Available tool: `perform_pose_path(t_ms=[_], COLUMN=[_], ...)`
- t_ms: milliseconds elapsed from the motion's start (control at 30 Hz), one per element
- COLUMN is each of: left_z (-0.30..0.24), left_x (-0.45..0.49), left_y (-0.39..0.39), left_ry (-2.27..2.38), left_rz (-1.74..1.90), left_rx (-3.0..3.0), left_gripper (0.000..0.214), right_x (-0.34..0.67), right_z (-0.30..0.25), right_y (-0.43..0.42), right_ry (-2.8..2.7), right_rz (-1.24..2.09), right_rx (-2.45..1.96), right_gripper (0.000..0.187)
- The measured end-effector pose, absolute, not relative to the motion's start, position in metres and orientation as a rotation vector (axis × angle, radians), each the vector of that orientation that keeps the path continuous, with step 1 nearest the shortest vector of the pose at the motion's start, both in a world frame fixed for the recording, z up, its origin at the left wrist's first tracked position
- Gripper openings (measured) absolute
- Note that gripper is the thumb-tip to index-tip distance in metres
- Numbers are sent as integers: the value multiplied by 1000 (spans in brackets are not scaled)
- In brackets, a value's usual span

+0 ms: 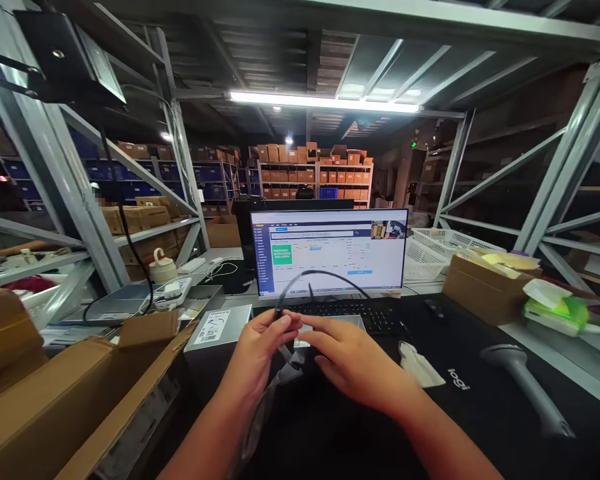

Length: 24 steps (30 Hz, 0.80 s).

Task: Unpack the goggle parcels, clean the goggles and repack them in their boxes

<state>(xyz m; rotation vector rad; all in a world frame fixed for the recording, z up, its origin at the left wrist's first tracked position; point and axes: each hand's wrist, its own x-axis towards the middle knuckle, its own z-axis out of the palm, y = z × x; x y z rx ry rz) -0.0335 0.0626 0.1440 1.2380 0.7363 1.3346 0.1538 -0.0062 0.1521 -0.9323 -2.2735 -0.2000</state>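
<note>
In front of the monitor, my left hand (263, 343) pinches a thin black curved band (325, 272), which looks like a cable or neckband. It arches up from my fingers and bends down to the right, over the lower part of the screen. My right hand (353, 353) has its fingers drawn together, their tips meeting those of my left hand. What lies between them is too small to make out. Beneath my hands hangs a clear plastic bag (257, 420), partly hidden by my left forearm. Left of my hands stands a grey box (220, 327) with a white label.
Behind my hands are a monitor (330, 257) and a keyboard (380, 317). A small light pouch (420, 365), a mouse (434, 309) and a grey barcode scanner (527, 387) lie on the right. Open cardboard boxes stand at left (55, 400) and right (485, 290).
</note>
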Motion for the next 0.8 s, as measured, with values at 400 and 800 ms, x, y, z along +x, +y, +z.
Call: perform_pose_path(t_ms=[400, 800], left_z=[150, 138], left_x=[-46, -34], left_y=[73, 66], left_ry=[731, 898], left_rz=[1509, 1425], left_rx=[1083, 1372], left_gripper=[47, 45], right_x=[253, 336], right_z=[150, 29], right_y=[-1, -34], right_ry=[-1727, -1726], right_rz=[-10, 254], right_rx=[-1973, -2079], right_gripper=[13, 6])
